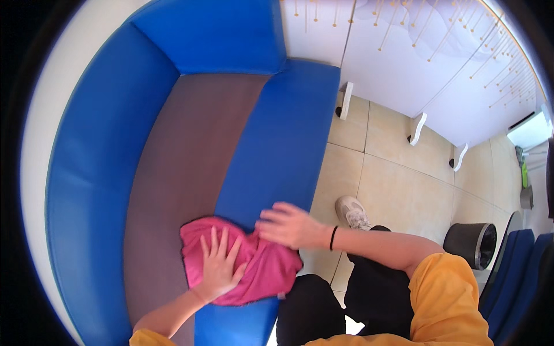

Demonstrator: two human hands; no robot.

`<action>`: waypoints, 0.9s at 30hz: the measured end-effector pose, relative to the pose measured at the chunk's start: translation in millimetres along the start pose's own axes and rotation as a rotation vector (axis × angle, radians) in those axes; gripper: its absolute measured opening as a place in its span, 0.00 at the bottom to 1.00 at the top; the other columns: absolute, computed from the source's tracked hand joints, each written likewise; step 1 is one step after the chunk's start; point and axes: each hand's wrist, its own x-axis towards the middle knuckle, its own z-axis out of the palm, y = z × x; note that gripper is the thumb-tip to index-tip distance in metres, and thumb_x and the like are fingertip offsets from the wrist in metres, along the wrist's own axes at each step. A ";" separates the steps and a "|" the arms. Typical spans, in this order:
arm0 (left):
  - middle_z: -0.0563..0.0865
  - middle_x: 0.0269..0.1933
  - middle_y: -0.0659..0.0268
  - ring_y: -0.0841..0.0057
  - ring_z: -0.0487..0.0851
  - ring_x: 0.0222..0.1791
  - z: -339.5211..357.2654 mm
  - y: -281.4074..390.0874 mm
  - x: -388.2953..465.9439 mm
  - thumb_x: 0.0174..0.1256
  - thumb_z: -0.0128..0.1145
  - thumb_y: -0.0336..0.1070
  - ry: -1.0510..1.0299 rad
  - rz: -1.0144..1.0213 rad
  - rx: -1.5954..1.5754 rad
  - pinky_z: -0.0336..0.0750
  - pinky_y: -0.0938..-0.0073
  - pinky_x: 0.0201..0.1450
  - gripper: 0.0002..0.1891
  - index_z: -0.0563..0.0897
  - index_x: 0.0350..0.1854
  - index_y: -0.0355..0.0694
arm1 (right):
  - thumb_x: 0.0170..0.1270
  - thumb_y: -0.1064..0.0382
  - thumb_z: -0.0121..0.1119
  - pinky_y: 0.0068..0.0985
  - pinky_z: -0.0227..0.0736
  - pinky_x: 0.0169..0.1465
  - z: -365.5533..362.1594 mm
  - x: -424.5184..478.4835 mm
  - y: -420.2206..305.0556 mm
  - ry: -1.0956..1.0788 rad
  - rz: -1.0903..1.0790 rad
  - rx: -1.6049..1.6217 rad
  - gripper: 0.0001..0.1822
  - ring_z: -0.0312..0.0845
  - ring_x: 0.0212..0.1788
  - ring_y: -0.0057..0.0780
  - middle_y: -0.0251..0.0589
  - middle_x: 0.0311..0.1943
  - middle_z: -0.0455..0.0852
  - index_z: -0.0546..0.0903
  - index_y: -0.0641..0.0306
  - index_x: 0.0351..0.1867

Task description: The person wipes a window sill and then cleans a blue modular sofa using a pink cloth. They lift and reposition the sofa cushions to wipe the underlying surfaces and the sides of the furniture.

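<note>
A pink cloth [259, 277] with a dark edge lies spread and partly wrinkled over the front of a blue and brown bench seat [194, 142]. My left hand [220, 264] presses flat on the cloth, its fingers spread and pointing away from me. At the cloth's upper right edge is my right hand [285, 225], palm down and slightly blurred, with its fingers apart over the cloth and the blue seat front. A black band circles my right wrist. Neither hand is closed around the cloth.
Blue padded backrests [99, 164] line the left and far sides of the bench. White panels on feet [415, 65] stand at the upper right on a tiled floor [402, 181]. A dark waste bin [465, 244] and blue chairs [515, 264] are at the right. My knees are beside the bench.
</note>
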 end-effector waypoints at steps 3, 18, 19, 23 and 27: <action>0.58 0.79 0.44 0.38 0.48 0.80 -10.2 7.1 112.0 0.68 0.56 0.50 0.131 0.098 0.033 0.41 0.28 0.75 0.34 0.68 0.75 0.42 | 0.57 0.62 0.61 0.50 0.68 0.67 -25.6 -25.1 69.8 0.079 0.243 -0.280 0.13 0.75 0.63 0.40 0.37 0.57 0.84 0.85 0.55 0.45; 0.64 0.79 0.59 0.49 0.53 0.81 -16.4 -14.8 385.0 0.71 0.56 0.43 0.329 0.216 -0.101 0.42 0.41 0.80 0.26 0.76 0.71 0.54 | 0.62 0.55 0.61 0.68 0.55 0.70 -7.2 4.6 163.1 0.486 1.174 -0.028 0.35 0.39 0.79 0.69 0.59 0.79 0.49 0.70 0.62 0.71; 0.66 0.78 0.59 0.49 0.53 0.81 -19.2 -15.2 384.1 0.70 0.57 0.41 0.330 0.199 -0.118 0.43 0.41 0.79 0.25 0.77 0.70 0.53 | 0.62 0.55 0.61 0.68 0.55 0.70 -10.1 7.4 161.7 0.459 1.190 0.007 0.34 0.39 0.80 0.69 0.59 0.79 0.49 0.70 0.62 0.71; 0.68 0.77 0.55 0.48 0.55 0.80 -24.4 -10.3 383.3 0.65 0.57 0.34 0.295 0.167 -0.148 0.42 0.41 0.80 0.25 0.80 0.67 0.47 | 0.62 0.57 0.61 0.60 0.47 0.75 -18.5 7.7 160.2 0.459 1.229 0.105 0.32 0.43 0.78 0.68 0.58 0.78 0.54 0.73 0.59 0.69; 0.68 0.76 0.52 0.41 0.55 0.79 -26.7 -6.8 387.9 0.62 0.59 0.36 0.266 0.170 -0.165 0.42 0.34 0.77 0.25 0.81 0.65 0.46 | 0.64 0.57 0.59 0.59 0.46 0.76 -23.5 3.1 159.7 0.472 1.239 0.172 0.29 0.44 0.79 0.67 0.56 0.78 0.55 0.75 0.57 0.68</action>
